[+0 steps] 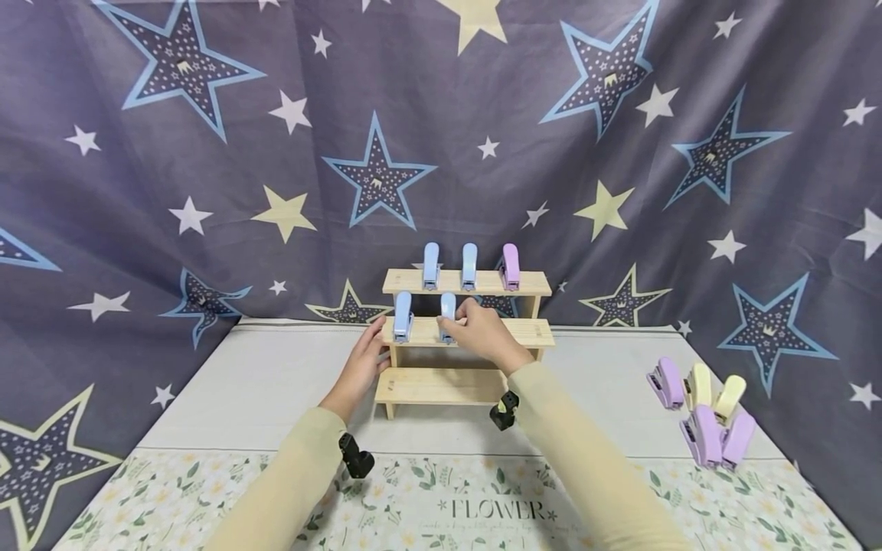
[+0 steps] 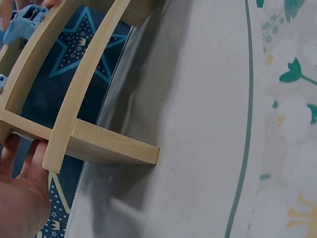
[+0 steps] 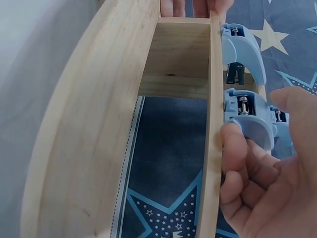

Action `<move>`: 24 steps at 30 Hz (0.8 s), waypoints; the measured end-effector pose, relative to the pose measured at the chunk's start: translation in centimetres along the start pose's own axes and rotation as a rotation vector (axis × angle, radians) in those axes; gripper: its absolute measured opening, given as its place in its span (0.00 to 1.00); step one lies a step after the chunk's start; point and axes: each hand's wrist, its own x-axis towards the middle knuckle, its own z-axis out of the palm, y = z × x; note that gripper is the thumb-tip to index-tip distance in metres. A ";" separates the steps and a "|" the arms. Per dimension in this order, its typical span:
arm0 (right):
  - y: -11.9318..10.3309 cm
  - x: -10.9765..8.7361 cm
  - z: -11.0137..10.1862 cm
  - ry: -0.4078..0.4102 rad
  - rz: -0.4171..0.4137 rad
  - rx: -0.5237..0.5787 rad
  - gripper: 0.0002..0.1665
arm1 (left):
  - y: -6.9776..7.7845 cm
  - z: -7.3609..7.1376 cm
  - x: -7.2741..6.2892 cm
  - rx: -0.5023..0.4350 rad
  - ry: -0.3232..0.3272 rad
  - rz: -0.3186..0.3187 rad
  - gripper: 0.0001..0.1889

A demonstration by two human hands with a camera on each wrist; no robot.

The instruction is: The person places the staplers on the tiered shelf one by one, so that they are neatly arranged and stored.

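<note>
A three-tier wooden rack (image 1: pixel 441 386) stands at the back of the table. My right hand (image 1: pixel 485 334) holds a light blue stapler (image 1: pixel 447 306) upright on its middle tier. In the right wrist view the fingers (image 3: pixel 234 148) curl against one side of that stapler (image 3: pixel 250 116), with the thumb at its other side. Another blue stapler (image 1: pixel 403 315) stands to its left on the same tier. At the rack's left end, my left hand (image 1: pixel 360 367) touches the side panel with extended fingers (image 2: pixel 37 161).
On the top tier stand two blue staplers, one at the left (image 1: pixel 430 265) and one in the middle (image 1: pixel 469 265), and a purple stapler (image 1: pixel 510 266). Several purple and yellow staplers (image 1: pixel 703 436) lie grouped at the table's right. A starry curtain (image 1: pixel 441 191) hangs behind the rack.
</note>
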 end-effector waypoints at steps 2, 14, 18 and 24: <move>0.2 -0.2 -0.2 0.002 -0.008 -0.014 0.24 | 0.0 0.0 0.1 -0.009 0.002 -0.001 0.27; 4.4 -3.1 -3.7 0.062 -0.042 -0.087 0.17 | 0.0 0.1 0.2 0.000 0.001 -0.003 0.27; 6.7 -4.4 -5.4 0.084 -0.051 -0.116 0.15 | -0.1 0.1 0.3 0.003 0.004 -0.002 0.27; 10.1 -6.9 -8.5 0.110 -0.031 -0.152 0.12 | -0.1 0.1 0.3 0.006 0.007 -0.013 0.27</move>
